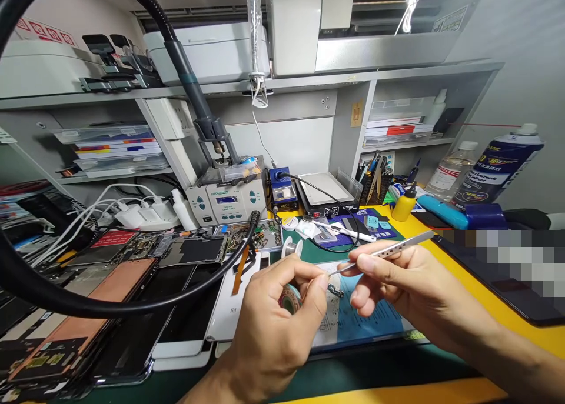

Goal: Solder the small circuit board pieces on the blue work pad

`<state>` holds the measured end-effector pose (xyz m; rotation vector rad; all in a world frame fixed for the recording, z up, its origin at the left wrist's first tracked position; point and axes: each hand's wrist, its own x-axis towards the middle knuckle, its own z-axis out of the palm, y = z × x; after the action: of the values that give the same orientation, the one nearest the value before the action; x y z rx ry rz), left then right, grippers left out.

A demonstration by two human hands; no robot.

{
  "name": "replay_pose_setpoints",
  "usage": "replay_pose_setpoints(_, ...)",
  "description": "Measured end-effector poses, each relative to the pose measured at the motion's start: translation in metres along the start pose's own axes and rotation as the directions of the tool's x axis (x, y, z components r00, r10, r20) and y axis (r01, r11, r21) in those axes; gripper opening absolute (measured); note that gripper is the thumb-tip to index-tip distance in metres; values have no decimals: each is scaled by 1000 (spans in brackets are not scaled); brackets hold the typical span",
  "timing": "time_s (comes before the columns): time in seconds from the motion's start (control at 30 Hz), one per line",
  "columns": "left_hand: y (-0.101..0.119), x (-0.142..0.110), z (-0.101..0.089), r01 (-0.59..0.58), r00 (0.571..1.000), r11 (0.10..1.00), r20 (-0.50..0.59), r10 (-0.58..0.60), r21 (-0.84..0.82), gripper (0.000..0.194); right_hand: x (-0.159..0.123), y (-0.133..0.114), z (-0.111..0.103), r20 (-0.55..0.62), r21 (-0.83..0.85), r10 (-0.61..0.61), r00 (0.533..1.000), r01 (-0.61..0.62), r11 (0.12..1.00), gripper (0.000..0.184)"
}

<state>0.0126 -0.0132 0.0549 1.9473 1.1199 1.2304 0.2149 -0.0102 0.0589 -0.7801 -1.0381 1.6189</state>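
Observation:
My left hand (282, 316) pinches a small dark circuit board (336, 290) between thumb and fingertips. Silver tweezers (399, 246), with a row of holes along the handle, are gripped in my right hand (397, 274). Their tip reaches to the board's edge at my left fingertips; whether it touches is hard to see. Behind my left hand, a round teal-edged reel (290, 300) shows through the gap under the index finger. Under both hands lies a blue and white printed sheet or pad (368, 310).
Disassembled phones (83, 316) and screens fill the left side. A black hose (132, 307) loops across the front left. Behind stand a hot-air station (232, 201), a heating plate (324, 192) and a yellow bottle (404, 204). A large black phone (498, 280) lies at right.

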Motion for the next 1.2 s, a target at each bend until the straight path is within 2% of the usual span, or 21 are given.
replay_pose_setpoints(0.1, 0, 0, 4, -47, 998, 998, -48, 49, 34, 19, 1, 0, 0, 18, 22, 40, 999, -40, 999, 12)
replay_pose_setpoints(0.2, 1, -1, 7, -37, 995, 999, -92, 39, 26, 17, 2, -2, -1, 21, 38, 70, 997, -71, 997, 14)
replay_pose_setpoints(0.27, 2, -1, 7, -21, 993, 1000, -115, 23, 18, 16, 2, -2, -3, 9, 39, 44, 999, -44, 998, 14)
replay_pose_setpoints(0.43, 3, 0, 5, 14, 997, 999, -71, -17, -40, 18, -2, -1, -2, 10, 53, -81, 997, 81, 995, 11)
replay_pose_setpoints(0.57, 5, -1, 5, 80, 988, 988, -119, -96, -128, 20, -5, 2, 2, 9, 47, -66, 998, 65, 997, 10)
replay_pose_setpoints(0.73, 9, -3, 9, 53, 985, 993, -159, -70, -107, 19, -4, 5, 1, 1, 52, -61, 998, 61, 997, 12)
replay_pose_setpoints(1.03, 5, -4, 7, 76, 987, 990, -134, -92, -118, 21, -5, 10, 3, 55, 77, -37, 998, 33, 997, 12)
replay_pose_setpoints(1.2, 7, -5, 11, 101, 977, 979, -170, -132, -177, 21, -5, 9, 6, 0, 93, -32, 999, 32, 995, 14)
